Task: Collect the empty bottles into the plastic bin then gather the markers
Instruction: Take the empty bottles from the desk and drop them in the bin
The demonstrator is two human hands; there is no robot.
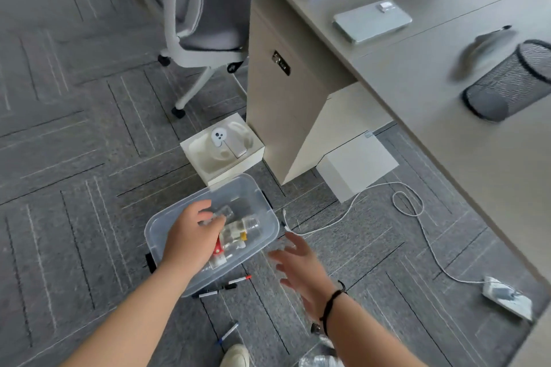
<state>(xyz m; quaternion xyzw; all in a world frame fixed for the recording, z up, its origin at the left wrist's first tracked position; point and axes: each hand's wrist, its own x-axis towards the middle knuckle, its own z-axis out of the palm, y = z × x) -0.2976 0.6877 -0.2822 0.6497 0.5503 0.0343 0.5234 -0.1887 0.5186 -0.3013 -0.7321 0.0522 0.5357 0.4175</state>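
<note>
bottles [238,232] lie heaped in the clear plastic bin [262,197] on the carpet, and the left hand [190,232] is down inside it with its fingers curled round one more clear bottle [223,213], not yet let go. the right hand [301,262] hovers just beside the bin's right rim, fingers spread wide, holding nothing.

another crumpled clear bottle [319,362] sits at the bottom edge near the right forearm, so collecting looks nearly but not quite done. markers are scattered: a red-capped marker [240,279] and a black marker [214,290] touching or almost touching the bin's near corner, a blue marker [228,333] further back by the shoe [235,355].

the likely slip: pulling the left hand out fast could catch the light bin's rim and tip it, spilling bottles. the markers, being round, may roll under the bin when nudged. the white cable [408,202] loops just right of the bin and could snag a sweeping right hand.

room is tight behind the bin, where an open white box [222,149] and the desk cabinet [280,92] crowd it; the carpet to the left is open.
</note>
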